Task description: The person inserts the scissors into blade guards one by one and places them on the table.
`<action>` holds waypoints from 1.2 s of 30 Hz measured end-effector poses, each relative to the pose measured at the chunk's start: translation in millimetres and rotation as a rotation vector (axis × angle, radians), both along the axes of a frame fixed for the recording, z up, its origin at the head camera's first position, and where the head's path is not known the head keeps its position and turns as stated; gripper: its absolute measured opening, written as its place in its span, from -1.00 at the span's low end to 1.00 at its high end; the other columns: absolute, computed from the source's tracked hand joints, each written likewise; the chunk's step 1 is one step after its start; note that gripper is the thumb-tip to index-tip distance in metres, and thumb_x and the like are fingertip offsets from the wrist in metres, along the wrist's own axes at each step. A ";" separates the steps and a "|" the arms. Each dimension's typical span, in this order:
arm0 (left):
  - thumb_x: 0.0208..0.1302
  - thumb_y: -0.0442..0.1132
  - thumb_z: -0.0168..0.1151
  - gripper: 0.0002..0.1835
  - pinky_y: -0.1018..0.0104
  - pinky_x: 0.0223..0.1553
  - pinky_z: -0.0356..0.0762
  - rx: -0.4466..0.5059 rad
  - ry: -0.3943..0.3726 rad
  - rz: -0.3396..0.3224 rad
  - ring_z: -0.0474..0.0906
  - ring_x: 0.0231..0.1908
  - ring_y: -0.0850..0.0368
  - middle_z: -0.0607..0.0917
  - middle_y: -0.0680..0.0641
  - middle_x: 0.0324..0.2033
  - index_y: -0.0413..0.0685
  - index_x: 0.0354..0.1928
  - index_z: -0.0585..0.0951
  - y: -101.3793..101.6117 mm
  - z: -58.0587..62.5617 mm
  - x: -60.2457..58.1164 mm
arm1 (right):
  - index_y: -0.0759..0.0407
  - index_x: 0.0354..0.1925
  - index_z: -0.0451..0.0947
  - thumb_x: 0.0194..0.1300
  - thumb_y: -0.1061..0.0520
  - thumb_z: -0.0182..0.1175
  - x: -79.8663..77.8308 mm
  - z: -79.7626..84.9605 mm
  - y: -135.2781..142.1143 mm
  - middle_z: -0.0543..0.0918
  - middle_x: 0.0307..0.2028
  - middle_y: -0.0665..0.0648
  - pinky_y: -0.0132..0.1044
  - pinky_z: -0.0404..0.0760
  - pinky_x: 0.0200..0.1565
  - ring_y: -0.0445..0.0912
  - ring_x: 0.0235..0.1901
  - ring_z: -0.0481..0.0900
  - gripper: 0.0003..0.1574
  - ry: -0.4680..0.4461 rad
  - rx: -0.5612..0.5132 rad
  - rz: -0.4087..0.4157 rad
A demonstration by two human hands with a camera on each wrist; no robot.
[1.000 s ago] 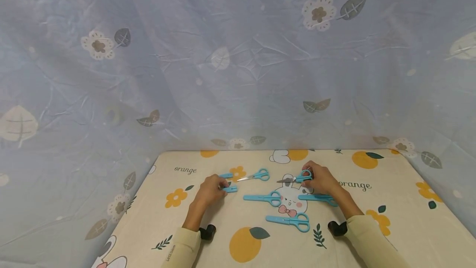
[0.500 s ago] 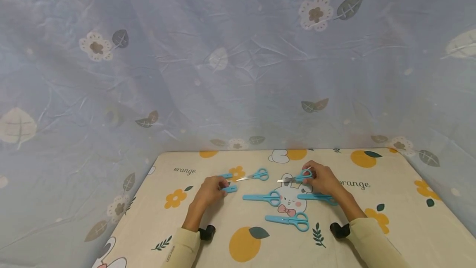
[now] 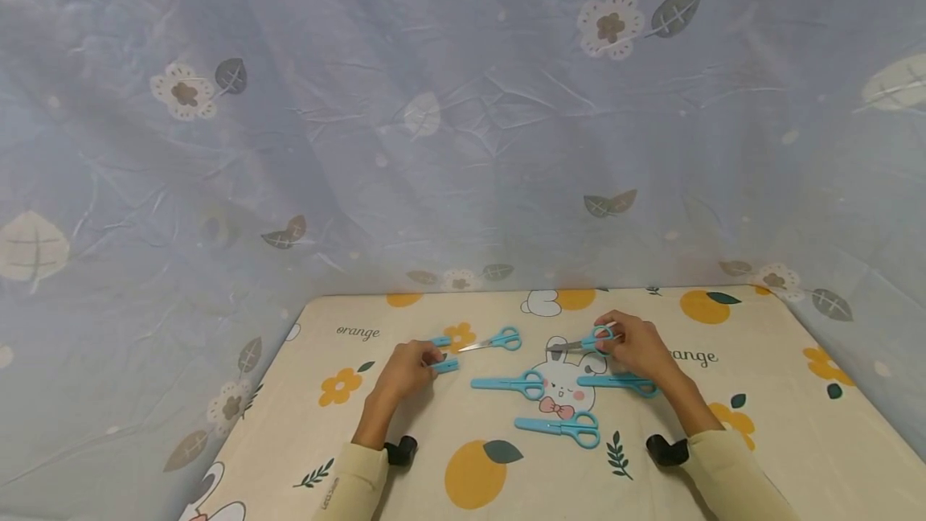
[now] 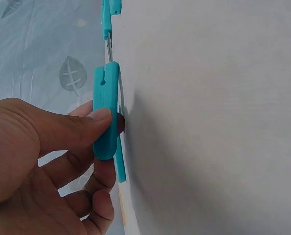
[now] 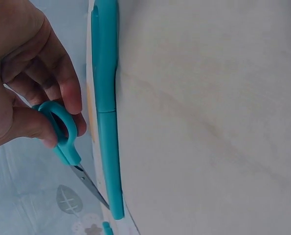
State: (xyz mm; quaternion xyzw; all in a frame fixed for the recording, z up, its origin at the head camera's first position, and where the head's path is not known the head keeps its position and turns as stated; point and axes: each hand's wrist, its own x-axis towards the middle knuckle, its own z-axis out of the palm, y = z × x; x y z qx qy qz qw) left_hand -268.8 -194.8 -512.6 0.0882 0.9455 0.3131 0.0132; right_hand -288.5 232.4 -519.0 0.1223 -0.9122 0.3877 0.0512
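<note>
The left hand pinches a blue scissor sheath, mouth rightward, while the right hand pinches unsheathed scissors, blades pointing leftward.

Bearings are taken from the centre sheathed scissors on the counter, 12 o'clock pointing away from the person. Unsheathed scissors lie at 12. A loose sheath lies at 10, just beyond the held sheath, located between 9 and 10 in the left fingers. At 2, the right fingers grip the held scissors (blades towards 9). The right-hand sheathed scissors lie at 3, the near sheathed scissors between 4 and 5.
</note>
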 end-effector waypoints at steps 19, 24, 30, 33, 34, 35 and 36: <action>0.25 -0.43 0.49 -0.84 0.11 -0.15 0.69 -0.016 -0.071 -0.078 0.70 -0.18 0.04 0.82 -0.13 -0.19 -0.08 -0.15 0.82 1.4 12.8 -1.6 | 0.35 0.22 0.63 0.50 0.22 0.32 13.2 3.9 15.5 0.85 -0.29 0.21 -0.26 0.71 -0.36 -0.01 -0.40 0.79 -0.60 -0.069 -0.069 -0.027; 0.29 -0.46 0.43 -0.84 0.10 -0.15 0.71 -0.007 -0.064 -0.116 0.72 -0.16 0.00 0.84 -0.15 -0.18 -0.12 -0.14 0.83 2.9 15.1 -0.7 | 0.38 0.25 0.61 0.51 0.23 0.31 16.3 4.7 17.5 0.85 -0.24 0.26 -0.19 0.78 -0.33 0.04 -0.32 0.83 -0.57 -0.092 -0.101 -0.023; 0.33 -0.48 0.34 -0.79 0.13 -0.22 0.69 0.015 -0.032 -0.152 0.73 -0.26 0.05 0.84 -0.16 -0.21 -0.13 -0.09 0.83 4.0 19.3 -1.9 | 0.41 0.30 0.56 0.52 0.23 0.30 15.4 12.9 19.4 0.84 -0.13 0.35 -0.14 0.82 -0.27 0.05 -0.24 0.84 -0.52 -0.165 -0.172 -0.040; 0.35 -0.48 0.31 -0.77 0.17 -0.26 0.66 0.047 -0.034 -0.171 0.73 -0.31 0.07 0.85 -0.17 -0.22 -0.13 -0.06 0.83 7.0 20.8 -4.5 | 0.41 0.33 0.54 0.53 0.22 0.29 16.6 16.4 21.5 0.84 -0.09 0.36 -0.15 0.83 -0.24 0.03 -0.22 0.84 -0.50 -0.200 -0.200 -0.049; 0.36 -0.47 0.32 -0.78 0.18 -0.27 0.66 0.058 -0.034 -0.176 0.73 -0.32 0.07 0.85 -0.17 -0.22 -0.13 -0.06 0.83 8.4 21.4 -5.4 | 0.41 0.33 0.54 0.53 0.21 0.29 17.1 17.3 22.3 0.84 -0.08 0.36 -0.15 0.83 -0.24 0.03 -0.21 0.84 -0.49 -0.210 -0.207 -0.050; 0.37 -0.47 0.32 -0.78 0.19 -0.27 0.65 0.066 -0.034 -0.184 0.73 -0.32 0.07 0.85 -0.16 -0.22 -0.14 -0.05 0.83 10.0 21.8 -6.2 | 0.41 0.33 0.53 0.54 0.21 0.29 17.6 18.4 23.1 0.83 -0.08 0.35 -0.15 0.83 -0.23 0.02 -0.21 0.84 -0.49 -0.220 -0.217 -0.050; 0.37 -0.46 0.33 -0.79 0.20 -0.27 0.65 0.069 -0.029 -0.190 0.72 -0.31 0.08 0.85 -0.16 -0.22 -0.14 -0.06 0.83 11.7 22.3 -7.0 | 0.42 0.34 0.52 0.54 0.22 0.28 18.4 19.3 23.9 0.83 -0.08 0.35 -0.15 0.83 -0.23 0.02 -0.21 0.84 -0.48 -0.226 -0.222 -0.045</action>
